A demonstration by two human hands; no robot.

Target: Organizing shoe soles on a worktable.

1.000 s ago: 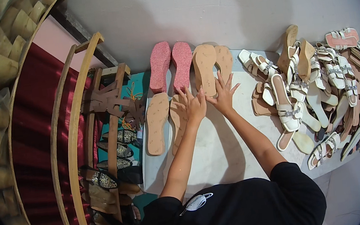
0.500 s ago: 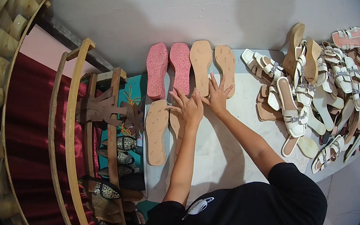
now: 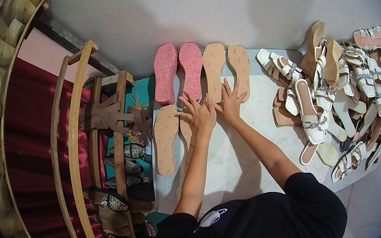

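Note:
Both of my hands are spread on a white tabletop among shoe soles. My left hand [image 3: 198, 113] lies with fingers apart at the heel end of the right-hand pink speckled sole [image 3: 191, 66], partly covering a tan sole [image 3: 188, 138] beneath it. Next to that, a stack of tan soles [image 3: 167, 141] stands below the left-hand pink sole [image 3: 166, 74]. My right hand [image 3: 230, 105] has its fingertips on the near ends of two tan soles, one wider [image 3: 215, 67] and one at the far right [image 3: 240, 66]. Neither hand grasps anything.
White strappy sandals [image 3: 309, 108], wooden lasts [image 3: 333, 61] and loose insoles are heaped on the table's right. To the left are a wooden rack [image 3: 75, 148], brown straps [image 3: 113, 114] and patterned shoes [image 3: 114, 201]. A grey wall [image 3: 214, 10] rises behind the soles.
The far-right tan sole has shifted slightly away from me and sits straighter beside its neighbour, under my right fingertips. My left hand has barely moved.

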